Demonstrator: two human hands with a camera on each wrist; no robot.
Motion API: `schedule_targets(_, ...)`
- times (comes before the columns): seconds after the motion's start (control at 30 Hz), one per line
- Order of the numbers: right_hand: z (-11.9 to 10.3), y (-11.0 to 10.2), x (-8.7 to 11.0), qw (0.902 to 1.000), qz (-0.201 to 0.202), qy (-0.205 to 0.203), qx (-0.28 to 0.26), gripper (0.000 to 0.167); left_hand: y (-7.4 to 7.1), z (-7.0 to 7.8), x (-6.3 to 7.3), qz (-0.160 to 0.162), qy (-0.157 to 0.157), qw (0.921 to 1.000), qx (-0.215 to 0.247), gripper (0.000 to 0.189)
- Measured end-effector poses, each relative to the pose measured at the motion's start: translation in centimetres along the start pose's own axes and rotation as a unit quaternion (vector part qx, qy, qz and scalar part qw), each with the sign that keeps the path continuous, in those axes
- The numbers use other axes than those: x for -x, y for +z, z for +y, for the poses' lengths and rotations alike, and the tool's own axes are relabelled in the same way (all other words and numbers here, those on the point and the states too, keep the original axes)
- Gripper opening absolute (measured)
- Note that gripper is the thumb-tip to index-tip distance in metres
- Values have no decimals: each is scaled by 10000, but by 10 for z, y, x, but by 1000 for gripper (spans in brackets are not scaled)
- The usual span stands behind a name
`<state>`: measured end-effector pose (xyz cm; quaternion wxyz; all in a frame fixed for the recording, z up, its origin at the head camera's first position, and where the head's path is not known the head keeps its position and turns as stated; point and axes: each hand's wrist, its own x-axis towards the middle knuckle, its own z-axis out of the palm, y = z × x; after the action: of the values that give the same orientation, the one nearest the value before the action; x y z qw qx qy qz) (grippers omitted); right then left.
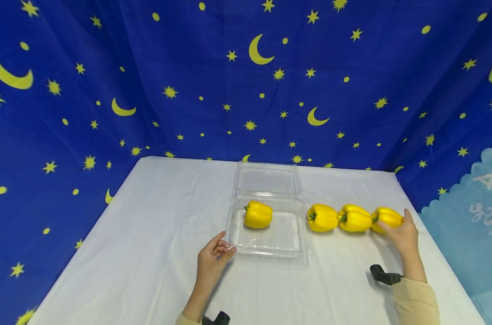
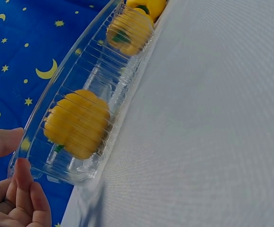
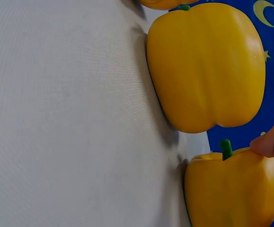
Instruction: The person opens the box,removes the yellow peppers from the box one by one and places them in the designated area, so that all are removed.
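Observation:
A clear plastic clamshell container (image 1: 266,251) lies with its lid folded back, and one yellow bell pepper (image 1: 258,215) sits in the left part of its base. My left hand (image 1: 213,261) is at the front left corner, pinching the rim (image 2: 25,142) between thumb and fingers. To the right of the container, three more yellow bell peppers stand in a row on the cloth: a left one (image 1: 322,218), a middle one (image 1: 354,218) and a right one (image 1: 388,218). Thumb and fingers of my right hand (image 1: 404,232) grip the rightmost pepper (image 3: 234,191), beside its green stem.
A white cloth (image 1: 156,234) covers the table. Blue fabric (image 1: 213,81) with yellow moons and stars hangs behind and along the sides. A light blue panel with lettering (image 1: 477,216) is at the right. The open lid (image 1: 266,180) lies toward the back.

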<state>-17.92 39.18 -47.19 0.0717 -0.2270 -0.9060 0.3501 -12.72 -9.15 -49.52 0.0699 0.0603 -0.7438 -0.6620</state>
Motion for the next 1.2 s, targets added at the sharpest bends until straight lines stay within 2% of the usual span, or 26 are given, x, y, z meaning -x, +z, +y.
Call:
schedule_targets(0.23,-1,-3,3,9999,21,9,105,89,0,0,-1,-17,50,10000,76,55)
schedule_targets(0.4,-12,-3,10,9994,336,-38,64,81,-1,0,0,-11,65,9999,86,55)
schedule_targets(0.53,-36,4,23,9979,603,-49,-236,74,-2,0,0,14,86,9999,105,55)
schedule_targets(0.73,-76,23,49,9944,807,-340,-596,70,-1,-2,0,-6,116,9998,167,55)
schedule_targets(0.87,-107,34,66,9932,635,-555,-808,71,0,-2,0,-16,139,9998,112,54)
schedule_targets(0.97,-132,45,80,9908,372,-917,-920,71,-1,11,5,3,61,10000,27,52)
schedule_targets(1.03,-148,55,89,9880,214,-1172,-984,71,-1,12,5,7,14,10000,19,52)
schedule_targets(1.1,-161,67,96,9847,86,-1395,-1038,71,-1,11,5,7,-32,10000,59,53)
schedule_targets(1.2,-176,85,104,9800,-36,-1594,-1190,73,0,-2,1,28,-12,9998,172,55)
